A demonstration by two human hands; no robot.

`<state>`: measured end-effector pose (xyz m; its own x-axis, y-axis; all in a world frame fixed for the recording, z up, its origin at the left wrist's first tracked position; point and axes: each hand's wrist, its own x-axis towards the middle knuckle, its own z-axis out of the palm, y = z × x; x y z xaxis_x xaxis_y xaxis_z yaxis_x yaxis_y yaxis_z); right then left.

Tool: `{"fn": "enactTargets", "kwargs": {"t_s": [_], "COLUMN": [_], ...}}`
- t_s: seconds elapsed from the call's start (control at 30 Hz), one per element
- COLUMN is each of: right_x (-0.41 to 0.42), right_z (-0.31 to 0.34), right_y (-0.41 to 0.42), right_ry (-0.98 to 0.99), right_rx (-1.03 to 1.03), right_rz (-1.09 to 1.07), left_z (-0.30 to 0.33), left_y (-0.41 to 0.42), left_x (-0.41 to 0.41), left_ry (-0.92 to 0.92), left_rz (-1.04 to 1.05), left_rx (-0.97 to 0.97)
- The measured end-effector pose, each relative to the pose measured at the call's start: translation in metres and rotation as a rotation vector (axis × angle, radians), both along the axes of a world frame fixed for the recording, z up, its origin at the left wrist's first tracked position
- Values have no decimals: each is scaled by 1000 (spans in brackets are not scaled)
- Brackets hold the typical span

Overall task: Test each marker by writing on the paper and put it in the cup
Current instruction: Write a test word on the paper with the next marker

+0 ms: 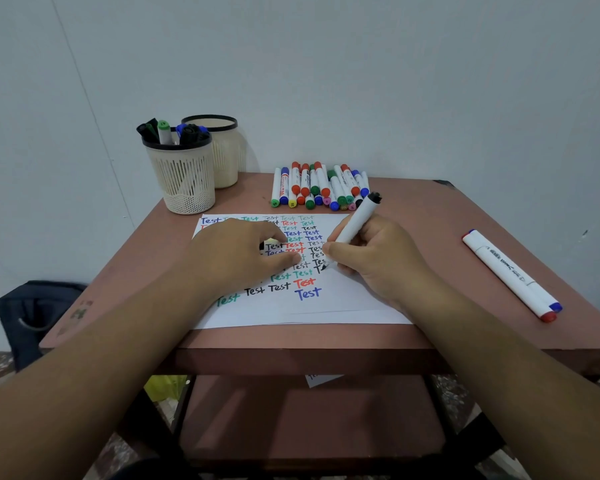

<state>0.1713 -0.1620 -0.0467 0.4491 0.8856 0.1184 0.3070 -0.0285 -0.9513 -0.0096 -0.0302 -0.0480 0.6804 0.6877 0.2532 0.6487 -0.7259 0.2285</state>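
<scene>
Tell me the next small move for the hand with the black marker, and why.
Probably finish the word first: the right hand holds the black marker tip-down on the paper, with only a "T" begun below the black "Test" column. The left hand already lies flat on the sheet. Capping and dropping it in the front cup comes after.

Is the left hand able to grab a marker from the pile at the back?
Probably yes. The left hand lies flat on the paper, and nothing stands between it and the marker pile.

Black-tipped white marker [355, 220] tilted on scribbled paper [343, 303]; full slatted cup [182, 174] behind
</scene>
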Motion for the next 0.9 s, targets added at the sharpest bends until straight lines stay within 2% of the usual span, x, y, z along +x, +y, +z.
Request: {"fn": "enactTargets", "kwargs": {"t_s": [0.53,0.9], "right_x": [0,2], "right_z": [-1,0], "right_y": [-1,-3], "right_ry": [37,-9], "right_rx": [-7,2], "right_rz": [18,-6], "left_z": [-3,-1], "left_y": [2,0], "left_x": [-1,-1], "left_ry": [-21,2], "left_rz": [-2,6], "left_rx": [-5,-4]}}
